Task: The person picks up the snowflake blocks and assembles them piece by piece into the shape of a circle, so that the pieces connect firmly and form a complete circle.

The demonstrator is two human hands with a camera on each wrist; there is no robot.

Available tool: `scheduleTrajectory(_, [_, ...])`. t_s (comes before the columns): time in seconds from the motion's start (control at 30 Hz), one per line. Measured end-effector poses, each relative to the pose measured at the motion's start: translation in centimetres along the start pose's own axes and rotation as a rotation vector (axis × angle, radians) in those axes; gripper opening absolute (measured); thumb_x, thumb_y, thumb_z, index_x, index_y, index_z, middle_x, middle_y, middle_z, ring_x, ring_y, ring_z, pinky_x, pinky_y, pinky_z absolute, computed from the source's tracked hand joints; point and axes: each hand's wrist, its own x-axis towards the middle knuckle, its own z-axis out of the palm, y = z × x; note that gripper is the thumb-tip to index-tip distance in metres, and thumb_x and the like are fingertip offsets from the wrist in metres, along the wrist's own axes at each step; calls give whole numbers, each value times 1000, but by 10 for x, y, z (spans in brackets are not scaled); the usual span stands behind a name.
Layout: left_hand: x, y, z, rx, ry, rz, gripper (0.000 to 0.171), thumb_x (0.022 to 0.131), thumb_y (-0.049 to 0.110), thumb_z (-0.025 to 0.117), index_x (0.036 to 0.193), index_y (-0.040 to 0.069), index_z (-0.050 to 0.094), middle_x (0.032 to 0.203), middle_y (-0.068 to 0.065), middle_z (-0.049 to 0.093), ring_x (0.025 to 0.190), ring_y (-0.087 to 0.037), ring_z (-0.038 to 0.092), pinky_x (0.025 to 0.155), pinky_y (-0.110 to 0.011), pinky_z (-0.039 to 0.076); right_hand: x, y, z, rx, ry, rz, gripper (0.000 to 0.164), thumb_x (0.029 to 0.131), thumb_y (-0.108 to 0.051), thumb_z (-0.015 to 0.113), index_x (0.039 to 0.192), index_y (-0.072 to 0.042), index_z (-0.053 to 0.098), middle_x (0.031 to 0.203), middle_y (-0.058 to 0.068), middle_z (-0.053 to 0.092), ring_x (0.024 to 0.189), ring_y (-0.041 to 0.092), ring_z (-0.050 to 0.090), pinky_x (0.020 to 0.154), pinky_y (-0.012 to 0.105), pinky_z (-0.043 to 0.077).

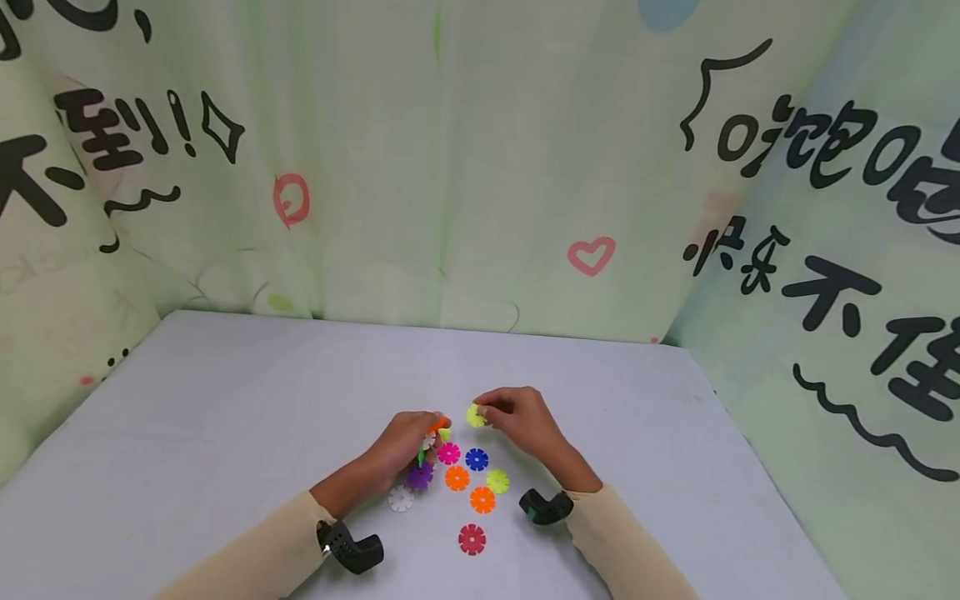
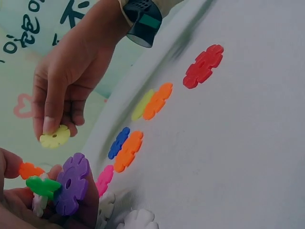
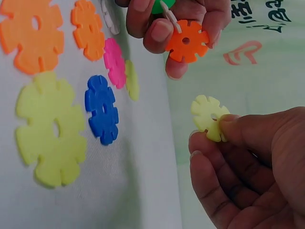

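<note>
My left hand [image 1: 399,447] grips a joined cluster of flower-shaped plastic discs with slotted rims. In the left wrist view the cluster has a purple disc [image 2: 72,186], a green disc [image 2: 42,186] and a white disc [image 2: 39,202]; an orange disc [image 3: 187,43] sticks out at its end. To the right and apart from the cluster, my right hand [image 1: 522,419] pinches a single yellow disc [image 3: 208,116] by its edge between thumb and fingers. The fingers of the left hand hide part of the cluster.
Loose discs lie near the hands: pink [image 1: 448,453], blue [image 1: 477,459], two orange [image 1: 457,477], yellow [image 1: 497,481], red [image 1: 472,539] and white [image 1: 401,498]. Another yellow disc [image 3: 132,80] lies behind the pink one. Printed curtains [image 1: 480,167] border the white table [image 1: 225,400].
</note>
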Motion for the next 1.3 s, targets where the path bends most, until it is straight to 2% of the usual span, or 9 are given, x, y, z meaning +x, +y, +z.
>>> scheduleTrajectory(0.07, [0, 0, 1, 7, 0, 10, 42, 102, 33, 45, 124, 1, 60, 76, -6, 54, 61, -16, 49, 61, -24, 44, 1, -3, 1, 25, 3, -7, 12, 91, -8, 68, 101, -6, 74, 85, 1, 69, 76, 22, 66, 69, 26, 55])
scheduleTrajectory(0.37, [-3, 4, 4, 105, 21, 108, 43, 102, 34, 46, 123, 1, 63, 79, -11, 56, 58, -16, 49, 63, -28, 45, 7, -12, 6, 131, 29, 70, 13, 92, -10, 67, 101, -5, 74, 88, 3, 70, 74, 19, 66, 70, 29, 56])
scheduleTrajectory(0.6, [-3, 5, 5, 126, 49, 124, 42, 102, 33, 46, 122, 1, 63, 78, -10, 58, 57, -16, 50, 69, -29, 48, 7, -22, 8, 180, 1, 49, 14, 92, -10, 67, 103, -3, 73, 90, 6, 70, 76, 21, 66, 72, 31, 56])
scheduleTrajectory(0.83, [-5, 1, 8, 121, 70, 153, 39, 102, 32, 45, 115, 0, 63, 67, -6, 54, 54, -16, 46, 64, -29, 45, 8, -18, 14, 166, -6, 34, 13, 93, -10, 67, 102, -3, 73, 87, 5, 70, 73, 21, 65, 70, 32, 56])
scheduleTrajectory(1.03, [-4, 4, 8, 102, 81, 153, 39, 102, 32, 46, 113, -1, 63, 74, -9, 58, 57, -16, 47, 62, -27, 43, 7, -20, 14, 185, 15, 31, 14, 92, -10, 66, 102, -3, 73, 90, 6, 71, 74, 24, 66, 70, 31, 56])
scheduleTrajectory(1.3, [-4, 7, 4, 10, 54, 161, 37, 104, 27, 44, 113, -5, 61, 83, -9, 59, 62, -17, 49, 64, -26, 45, 6, -19, 15, 140, -12, -43, 21, 95, -9, 62, 113, -5, 72, 93, 5, 70, 78, 30, 66, 70, 27, 55])
